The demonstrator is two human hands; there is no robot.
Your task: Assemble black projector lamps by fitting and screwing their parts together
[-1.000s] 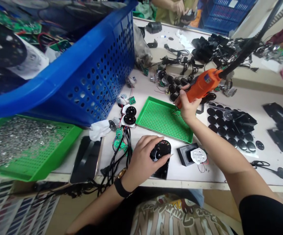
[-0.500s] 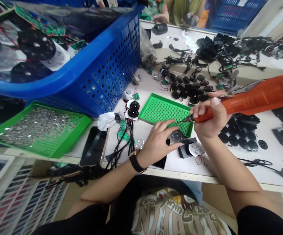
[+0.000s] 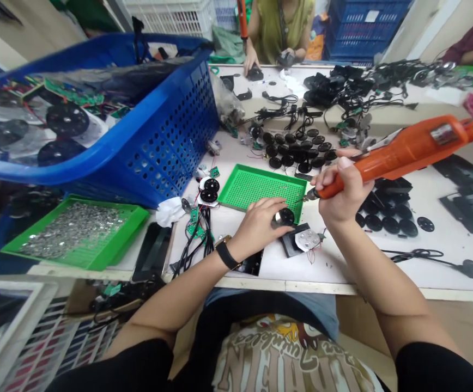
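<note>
My right hand (image 3: 345, 188) is wrapped round an orange electric screwdriver (image 3: 408, 152). Its tip points left, over the right end of a shallow green perforated tray (image 3: 256, 188) with a few small bits in it. My left hand (image 3: 259, 223), with a watch at the wrist, has its thumb and fingers round the edge of a black round disc (image 3: 285, 216) by the tray's near right corner. Just right of that hand lies a black box-shaped housing (image 3: 289, 245), with a pale round part (image 3: 308, 238) and thin wires on it.
On the left stand a big blue basket (image 3: 167, 130) of parts and a green tray (image 3: 116, 247) of small metal pieces. Black discs (image 3: 297, 147) lie behind the middle tray, others (image 3: 392, 223) to the right. Black cables (image 3: 204, 234) lie left. Across the table is another person (image 3: 281, 32).
The view has tilted up and shifted. The black disc, lower between my left fingers before, now sits tilted in their grasp. The screwdriver tip has drawn slightly away from my left hand.
</note>
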